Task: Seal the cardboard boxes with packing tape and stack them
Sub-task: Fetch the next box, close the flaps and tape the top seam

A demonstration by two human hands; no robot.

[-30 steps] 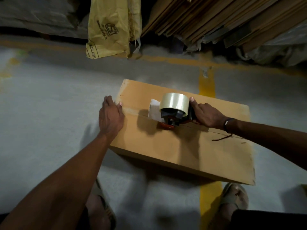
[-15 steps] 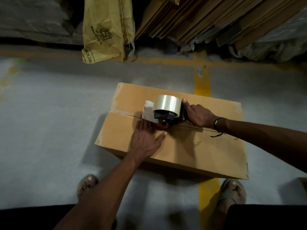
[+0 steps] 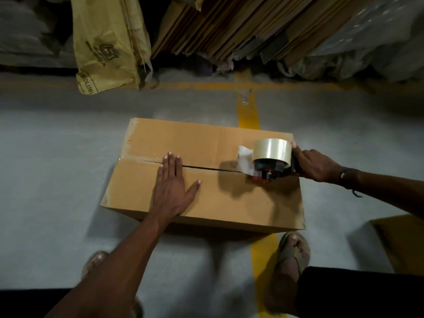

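A closed brown cardboard box [image 3: 229, 203] lies on the grey floor, its two top flaps meeting in a dark seam that runs left to right. My left hand [image 3: 173, 187] presses flat on the lid, fingers straight across the seam at its left part. My right hand [image 3: 315, 162] grips the handle of a tape dispenser [image 3: 271, 160] that carries a roll of clear tape. The dispenser sits on the seam near the box's right end. Clear tape glints along the seam near the left edge.
A second cardboard box [image 3: 400, 244] shows at the right edge. Flattened cardboard sheets [image 3: 241, 26] and a yellow printed sack [image 3: 107, 44] lean at the back. A yellow floor line [image 3: 249, 111] passes under the box. My sandalled feet [image 3: 291, 251] stand just in front of it.
My right hand has drawn the dispenser along the seam from the box's middle to its right end. My left hand moved from the left edge onto the lid.
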